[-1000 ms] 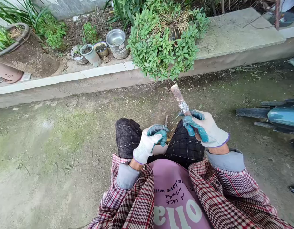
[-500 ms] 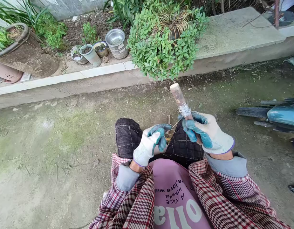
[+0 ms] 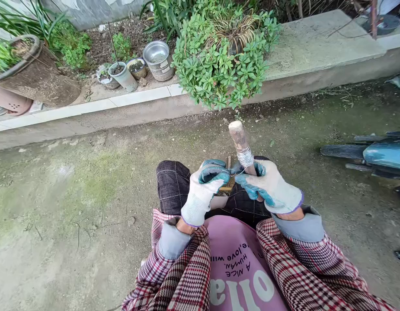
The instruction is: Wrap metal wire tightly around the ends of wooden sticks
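I sit with my knees up, both hands in white gloves with teal palms. My right hand (image 3: 271,188) is closed round a wooden handle (image 3: 238,134) that points up and away from me. A band of thin silver wire (image 3: 244,156) is wound round the handle just above my fingers. My left hand (image 3: 204,188) is closed, pinching the loose end of that wire right beside my right hand. Between the two hands, a brownish piece of the tool shows over my dark checked trousers (image 3: 172,183).
A concrete kerb (image 3: 89,108) runs across ahead, with a leafy green plant (image 3: 219,60), small pots (image 3: 123,75), a metal bowl (image 3: 157,54) and a tipped brown pot (image 3: 34,75) behind it. A teal vehicle part (image 3: 378,155) lies on the ground at right.
My right hand and the handle have moved left and closer to my left hand. The left hand has risen to meet it, and the small wire loop seen earlier has closed up.
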`<state>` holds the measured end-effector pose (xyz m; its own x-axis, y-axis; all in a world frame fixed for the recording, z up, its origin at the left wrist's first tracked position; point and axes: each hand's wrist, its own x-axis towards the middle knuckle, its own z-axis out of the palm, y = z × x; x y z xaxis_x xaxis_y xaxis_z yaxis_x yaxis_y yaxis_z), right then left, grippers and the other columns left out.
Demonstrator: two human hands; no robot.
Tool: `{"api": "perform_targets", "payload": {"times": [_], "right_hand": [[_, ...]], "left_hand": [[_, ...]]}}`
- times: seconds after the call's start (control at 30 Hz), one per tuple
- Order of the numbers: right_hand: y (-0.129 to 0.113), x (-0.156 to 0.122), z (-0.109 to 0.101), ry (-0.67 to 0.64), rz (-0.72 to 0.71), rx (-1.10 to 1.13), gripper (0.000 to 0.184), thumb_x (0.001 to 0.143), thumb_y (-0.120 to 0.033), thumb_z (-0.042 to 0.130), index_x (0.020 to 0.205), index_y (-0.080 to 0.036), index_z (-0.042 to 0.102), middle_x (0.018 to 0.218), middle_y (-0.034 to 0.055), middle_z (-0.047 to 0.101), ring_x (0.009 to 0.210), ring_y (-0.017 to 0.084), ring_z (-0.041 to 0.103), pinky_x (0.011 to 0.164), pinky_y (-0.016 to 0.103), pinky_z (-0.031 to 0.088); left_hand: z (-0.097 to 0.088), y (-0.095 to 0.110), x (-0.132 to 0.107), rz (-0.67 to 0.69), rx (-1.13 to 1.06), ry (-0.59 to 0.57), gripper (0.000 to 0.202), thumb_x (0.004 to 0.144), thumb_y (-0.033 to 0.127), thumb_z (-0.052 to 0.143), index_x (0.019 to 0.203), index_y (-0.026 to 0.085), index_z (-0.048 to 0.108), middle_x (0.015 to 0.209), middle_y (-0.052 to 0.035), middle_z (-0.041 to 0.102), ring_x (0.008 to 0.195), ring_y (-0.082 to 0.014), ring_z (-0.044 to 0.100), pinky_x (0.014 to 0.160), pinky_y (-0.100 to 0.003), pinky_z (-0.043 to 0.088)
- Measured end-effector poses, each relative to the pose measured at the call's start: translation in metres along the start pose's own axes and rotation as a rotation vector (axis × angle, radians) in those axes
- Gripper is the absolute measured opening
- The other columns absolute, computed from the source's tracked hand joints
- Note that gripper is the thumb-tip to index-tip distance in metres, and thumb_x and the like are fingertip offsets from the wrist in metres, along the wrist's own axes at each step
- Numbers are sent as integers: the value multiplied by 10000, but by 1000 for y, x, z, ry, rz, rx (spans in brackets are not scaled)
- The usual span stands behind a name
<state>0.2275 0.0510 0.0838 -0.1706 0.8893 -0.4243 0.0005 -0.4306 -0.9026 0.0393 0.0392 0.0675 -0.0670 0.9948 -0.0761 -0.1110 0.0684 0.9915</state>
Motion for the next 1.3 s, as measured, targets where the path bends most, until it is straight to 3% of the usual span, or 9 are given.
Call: {"api": "perform_targets", "payload": {"times": [0.13,0.33,0.47,0.67,0.83,0.97,1.1,1.3], "right_hand": [[4,4,7,-34,71,109,389,645,-459,929,772,-180,689,480,-54,539,333,97,432,256,207,315],[10,6,22,50,-38,143,368,711,-421,899,700,-212,597,448,-62,522,344,85,428,298,196,327],[13,5,28,-27,-69,129,378,745,-426,884,668,-221,575,437,-55,522,353,94,448,323,212,355],[10,5,27,33,-135,110,359,763,-430,878,738,-240,574,468,-57,547,366,106,458,310,223,344],[10,3,29,-114,-109,120,387,776,-502,856,748,-231,582,453,-57,546,348,108,472,312,215,353],[10,0,22,-36,-39,164,355,728,-439,899,787,-202,641,512,-64,562,366,79,451,318,194,374],[6,-8,10,-108,92,189,378,653,-416,942,783,-169,687,524,-51,558,351,78,444,281,190,352],[7,-18,6,-100,55,231,334,697,-393,921,838,-160,727,509,-54,554,333,73,429,277,183,352]], "left_hand": [[-1,-5,-1,-70,-78,21,104,729,233,855,809,191,806,889,-53,800,867,-204,738,849,-333,617],[-2,-1,1,-168,-233,109,167,724,269,878,823,179,779,826,-36,802,683,-152,723,670,-272,618],[2,6,2,-190,-364,104,236,701,283,916,830,180,748,860,-37,806,741,-162,763,676,-255,626],[4,7,-2,-237,-445,79,315,688,317,950,861,185,723,873,-21,796,751,-165,771,704,-275,643],[4,7,0,-247,-485,83,341,693,373,942,838,197,689,894,-25,797,773,-180,782,666,-270,636],[-2,10,2,-172,-350,143,252,737,317,896,838,196,700,926,-37,808,780,-164,768,670,-253,622],[-9,15,2,-63,-212,176,139,792,252,838,873,194,741,945,-43,815,767,-152,753,665,-250,616],[-13,18,5,77,-72,202,130,765,170,814,867,199,740,875,-21,786,720,-138,713,660,-251,603]]}}
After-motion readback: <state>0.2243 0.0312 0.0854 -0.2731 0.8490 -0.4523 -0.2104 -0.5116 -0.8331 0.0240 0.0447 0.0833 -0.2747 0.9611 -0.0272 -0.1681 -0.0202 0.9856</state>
